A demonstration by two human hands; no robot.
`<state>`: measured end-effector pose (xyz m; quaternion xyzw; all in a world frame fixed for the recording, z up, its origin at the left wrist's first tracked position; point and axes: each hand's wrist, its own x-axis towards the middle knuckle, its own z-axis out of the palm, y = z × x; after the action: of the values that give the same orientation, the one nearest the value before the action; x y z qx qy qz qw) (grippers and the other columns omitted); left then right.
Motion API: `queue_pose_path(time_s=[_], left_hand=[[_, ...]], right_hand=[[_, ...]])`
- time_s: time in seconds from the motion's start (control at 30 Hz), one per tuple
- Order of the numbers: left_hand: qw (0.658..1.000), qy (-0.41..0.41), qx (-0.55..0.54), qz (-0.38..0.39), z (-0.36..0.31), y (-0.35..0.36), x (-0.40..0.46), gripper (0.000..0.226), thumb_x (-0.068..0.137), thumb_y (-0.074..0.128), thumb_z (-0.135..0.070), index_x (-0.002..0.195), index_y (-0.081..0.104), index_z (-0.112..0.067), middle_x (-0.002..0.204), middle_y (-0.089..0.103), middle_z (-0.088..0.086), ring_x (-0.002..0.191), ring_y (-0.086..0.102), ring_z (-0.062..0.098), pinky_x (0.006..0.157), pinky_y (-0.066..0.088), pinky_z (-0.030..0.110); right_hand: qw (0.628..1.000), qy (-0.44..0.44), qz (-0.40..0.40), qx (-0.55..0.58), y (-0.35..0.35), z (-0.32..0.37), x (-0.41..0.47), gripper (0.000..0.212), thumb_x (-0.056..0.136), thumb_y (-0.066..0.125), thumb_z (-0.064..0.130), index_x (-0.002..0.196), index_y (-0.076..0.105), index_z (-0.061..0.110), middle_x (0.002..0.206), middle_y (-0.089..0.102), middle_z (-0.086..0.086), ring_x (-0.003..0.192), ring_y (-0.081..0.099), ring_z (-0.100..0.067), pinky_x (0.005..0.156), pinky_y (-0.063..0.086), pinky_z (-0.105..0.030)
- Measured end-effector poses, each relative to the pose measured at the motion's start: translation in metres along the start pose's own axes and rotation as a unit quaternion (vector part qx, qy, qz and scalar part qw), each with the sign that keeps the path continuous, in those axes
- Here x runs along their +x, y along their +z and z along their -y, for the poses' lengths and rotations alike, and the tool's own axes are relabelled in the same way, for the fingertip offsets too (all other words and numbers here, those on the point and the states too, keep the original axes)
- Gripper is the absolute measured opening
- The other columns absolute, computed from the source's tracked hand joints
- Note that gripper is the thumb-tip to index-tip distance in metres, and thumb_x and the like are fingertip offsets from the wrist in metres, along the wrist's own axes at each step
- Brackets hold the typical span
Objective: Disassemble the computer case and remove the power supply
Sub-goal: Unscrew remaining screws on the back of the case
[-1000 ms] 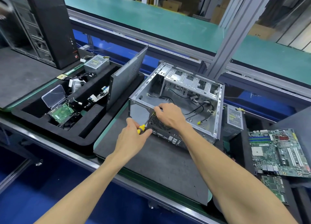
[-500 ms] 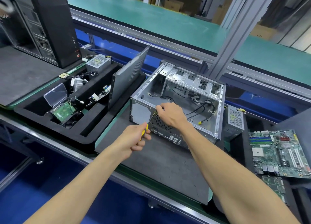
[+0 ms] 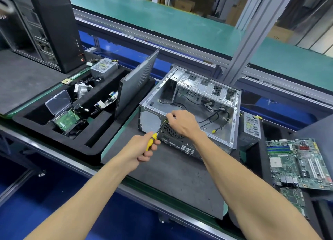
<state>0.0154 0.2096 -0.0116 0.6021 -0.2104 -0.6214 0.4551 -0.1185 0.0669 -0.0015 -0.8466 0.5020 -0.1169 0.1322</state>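
The open computer case (image 3: 189, 110) is laid on its side on the grey mat (image 3: 171, 176), a power supply (image 3: 251, 125) just beside it. A yellow-handled screwdriver (image 3: 153, 138) is gripped by the left hand (image 3: 142, 147), its tip at the case's rear edge, where something small is pinched by the right hand (image 3: 182, 121).

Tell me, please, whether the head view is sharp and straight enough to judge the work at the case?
Head view: evenly lit, the case and both hands sharp; wide-angle bending curves the bench rails; the top-left corner is smeared; the screwdriver tip is hidden by the right hand.
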Motion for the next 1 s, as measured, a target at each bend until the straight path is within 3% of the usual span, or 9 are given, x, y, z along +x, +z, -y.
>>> queue_pose_path(time_s=[0.07, 0.17, 0.27, 0.37, 0.5, 0.63, 0.8, 0.93, 1.0], left_hand=[[0.997, -0.03, -0.058, 0.031, -0.002, 0.002, -0.001, 0.035, 0.106, 0.042, -0.034, 0.091, 0.058, -0.006, 0.058, 0.04, -0.001, 0.039, 0.024, 0.008, 0.031, 0.013, 0.015], [0.999, 0.025, 0.023, -0.018, 0.001, 0.004, 0.0, 0.03, 0.096, 0.062, -0.036, 0.085, 0.045, -0.015, 0.063, 0.036, 0.001, 0.043, 0.02, 0.011, 0.036, 0.011, 0.015], [0.993, 0.08, 0.046, -0.076, 0.005, 0.002, 0.004, 0.029, 0.089, 0.074, -0.026, 0.089, 0.049, -0.011, 0.064, 0.054, 0.004, 0.039, 0.026, 0.011, 0.037, 0.017, 0.016], [0.997, 0.044, 0.027, -0.056, 0.001, -0.002, 0.004, 0.027, 0.095, 0.066, -0.033, 0.088, 0.058, -0.009, 0.062, 0.066, 0.001, 0.039, 0.035, 0.01, 0.035, 0.021, 0.017], [0.998, -0.033, -0.048, 0.037, 0.0, -0.002, 0.006, 0.038, 0.105, 0.045, -0.038, 0.091, 0.061, -0.006, 0.056, 0.046, -0.002, 0.038, 0.029, 0.008, 0.031, 0.017, 0.017], [0.999, 0.024, 0.031, -0.008, 0.005, 0.003, 0.008, 0.029, 0.097, 0.06, -0.04, 0.087, 0.047, -0.016, 0.058, 0.035, -0.003, 0.043, 0.022, 0.011, 0.038, 0.011, 0.016], [0.995, 0.073, 0.027, -0.068, 0.008, 0.0, 0.011, 0.026, 0.091, 0.072, -0.029, 0.084, 0.055, -0.01, 0.063, 0.058, 0.001, 0.039, 0.032, 0.011, 0.036, 0.018, 0.017], [0.998, 0.038, 0.012, -0.04, 0.002, -0.002, 0.009, 0.029, 0.098, 0.062, -0.033, 0.086, 0.063, -0.007, 0.062, 0.064, 0.0, 0.04, 0.038, 0.011, 0.034, 0.022, 0.017], [0.999, 0.023, 0.011, -0.026, 0.002, -0.002, 0.008, 0.033, 0.101, 0.057, -0.035, 0.09, 0.065, -0.005, 0.064, 0.061, 0.001, 0.041, 0.038, 0.011, 0.033, 0.022, 0.017]], right_hand=[[1.0, 0.001, 0.0, -0.001, 0.0, 0.0, 0.0, 0.033, 0.084, 0.029, 0.038, 0.064, 0.034, 0.013, 0.057, 0.042, -0.009, 0.054, 0.032, -0.024, 0.054, 0.033, -0.033], [1.0, 0.0, 0.005, 0.0, -0.001, 0.001, -0.001, 0.032, 0.084, 0.03, 0.038, 0.064, 0.034, 0.013, 0.057, 0.041, -0.009, 0.055, 0.032, -0.024, 0.054, 0.032, -0.033], [1.0, 0.002, 0.008, -0.003, -0.001, 0.002, -0.001, 0.032, 0.085, 0.03, 0.038, 0.065, 0.036, 0.013, 0.058, 0.043, -0.008, 0.055, 0.033, -0.024, 0.055, 0.033, -0.033], [1.0, 0.005, 0.01, -0.01, -0.001, 0.001, 0.0, 0.036, 0.091, 0.035, 0.035, 0.065, 0.039, 0.012, 0.059, 0.048, -0.008, 0.056, 0.038, -0.025, 0.055, 0.032, -0.033], [1.0, 0.007, 0.008, -0.017, -0.002, 0.002, 0.001, 0.037, 0.095, 0.038, 0.032, 0.065, 0.038, 0.012, 0.06, 0.047, -0.009, 0.057, 0.039, -0.026, 0.052, 0.027, -0.033], [1.0, 0.006, 0.007, -0.013, -0.004, 0.005, -0.001, 0.037, 0.095, 0.038, 0.031, 0.064, 0.036, 0.012, 0.058, 0.044, -0.008, 0.056, 0.037, -0.026, 0.054, 0.029, -0.034], [0.998, 0.012, -0.044, -0.04, 0.002, 0.009, -0.006, 0.037, 0.092, 0.03, 0.028, 0.06, 0.038, 0.011, 0.055, 0.045, -0.007, 0.051, 0.037, -0.025, 0.052, 0.024, -0.035], [0.994, 0.031, -0.096, 0.044, 0.001, 0.007, -0.008, 0.035, 0.094, 0.031, 0.025, 0.069, 0.051, 0.012, 0.061, 0.06, -0.006, 0.058, 0.052, -0.024, 0.059, 0.04, -0.038], [0.973, 0.047, -0.16, 0.162, -0.005, 0.009, -0.014, 0.035, 0.098, 0.035, 0.026, 0.08, 0.064, 0.014, 0.072, 0.068, 0.002, 0.062, 0.057, -0.012, 0.059, 0.043, -0.033]])
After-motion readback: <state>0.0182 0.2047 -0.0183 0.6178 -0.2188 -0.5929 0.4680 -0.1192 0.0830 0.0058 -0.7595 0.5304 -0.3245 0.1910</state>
